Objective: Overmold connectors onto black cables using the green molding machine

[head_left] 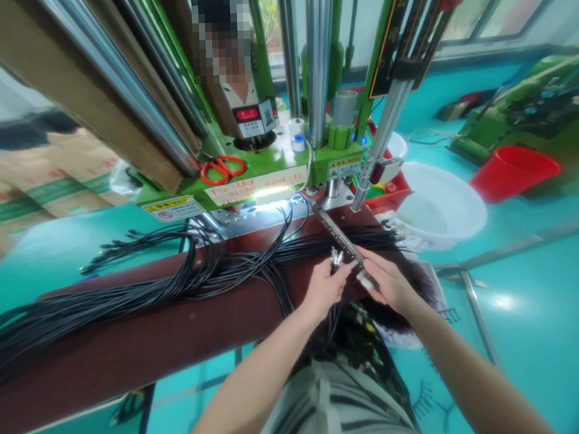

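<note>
Head view: nearest me is the grey striped clothing (pixel 338 402) at 6 o'clock, forearms running in from about 7 and 5.

Metal bar (pixel 340 236): long axis roughly 11 to 5 o'clock, slanted over the brown bench (pixel 179 335). Near end is at my right hand (pixel 394 286); far end points 11, toward the green press (pixel 263 161). Can't tell if that end touches anything. Right hand is the nearer one, fingers closed around the near end, palm detail hidden.

My left hand (pixel 324 288) sits at 9 o'clock of the right, just beside the bar, which runs past its 1 o'clock side. Thumb and fingers are pinched shut on held cables, silvery tips (pixel 336 258) up toward 12, black tails down toward 6. More black cables (pixel 215 270) lie along the bench, 9 to 10 o'clock from the left hand.
</note>
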Tool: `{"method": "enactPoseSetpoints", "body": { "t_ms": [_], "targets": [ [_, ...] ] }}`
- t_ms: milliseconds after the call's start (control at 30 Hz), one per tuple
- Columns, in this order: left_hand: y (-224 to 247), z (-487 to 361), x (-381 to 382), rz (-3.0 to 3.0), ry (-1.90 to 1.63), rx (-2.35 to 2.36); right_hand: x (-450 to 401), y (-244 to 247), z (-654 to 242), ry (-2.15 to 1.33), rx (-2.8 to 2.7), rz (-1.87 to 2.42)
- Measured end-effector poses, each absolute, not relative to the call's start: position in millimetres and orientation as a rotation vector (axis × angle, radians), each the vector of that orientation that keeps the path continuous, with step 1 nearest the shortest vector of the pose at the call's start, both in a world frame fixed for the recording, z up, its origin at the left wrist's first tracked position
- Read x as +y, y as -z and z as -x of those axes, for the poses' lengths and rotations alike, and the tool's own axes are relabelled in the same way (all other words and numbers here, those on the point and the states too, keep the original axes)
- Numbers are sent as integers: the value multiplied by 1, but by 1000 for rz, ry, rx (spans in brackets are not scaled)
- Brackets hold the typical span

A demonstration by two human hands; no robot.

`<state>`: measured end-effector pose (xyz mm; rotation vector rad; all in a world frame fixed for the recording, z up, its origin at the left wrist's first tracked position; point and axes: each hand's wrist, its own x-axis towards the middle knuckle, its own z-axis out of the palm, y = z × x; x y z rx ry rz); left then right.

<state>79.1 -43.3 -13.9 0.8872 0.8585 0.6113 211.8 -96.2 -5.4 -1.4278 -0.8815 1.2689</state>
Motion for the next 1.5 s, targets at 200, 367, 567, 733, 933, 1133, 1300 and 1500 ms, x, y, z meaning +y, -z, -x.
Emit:
{"method": "enactPoseSetpoints", "body": {
  "t_ms": [200,367,567,733,933,1133,1300,1500],
  "targets": [
    [20,-79,-45,-948,-664,903,-98,4,-208,-1222,-1014,1511],
    [19,-76,-40,-937,-743,878,-98,5,-208,-1255,-931,1484],
    [12,-73,-36,-840,-677,879,-98,9,-213,-1256,-881,1437],
    [7,-73,-35,-854,-550,878,-98,7,-215,-1280,-954,1447],
    [6,-73,-33,-884,-554,933,-98,7,-216,-1268,-1074,1497],
    [10,-72,-36,-969,-583,987,-98,13,-219,-1095,-1362,1567],
    [15,-73,-37,-1007,-608,972,-98,13,-219,-1094,-1366,1525],
    [12,-65,-29,-1121,-882,946,-101,9,-214,-1241,-1037,1479]
  ]
}}
